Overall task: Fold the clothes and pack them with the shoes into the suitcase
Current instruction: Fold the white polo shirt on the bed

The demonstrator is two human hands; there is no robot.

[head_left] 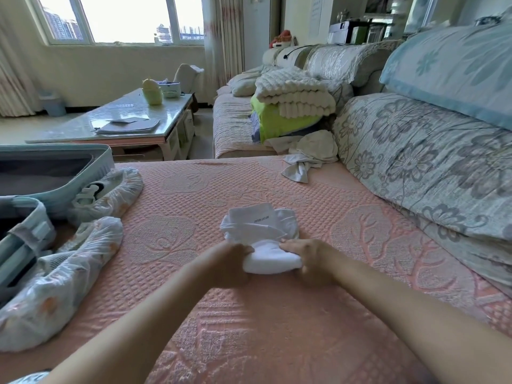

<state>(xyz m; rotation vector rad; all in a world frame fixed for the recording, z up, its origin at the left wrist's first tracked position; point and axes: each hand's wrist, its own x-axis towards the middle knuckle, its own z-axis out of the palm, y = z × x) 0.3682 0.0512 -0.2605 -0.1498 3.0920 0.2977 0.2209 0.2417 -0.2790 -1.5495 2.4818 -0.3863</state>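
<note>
Folding step, I judge: the left hand [235, 254] and right hand [306, 253] each grip an end of the white garment [260, 234], mid-bed; next, finish the roll and carry it to the open suitcase [55, 173], left.

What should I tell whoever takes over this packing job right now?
Left hand and right hand both grip the rolled near end of the white garment on the pink bedspread. The suitcase lies open at the left, with the covered shoes beside it, unpacked. Done: garment partly rolled. Left: finish it, fold the crumpled cloth farther back, pack everything.
</note>
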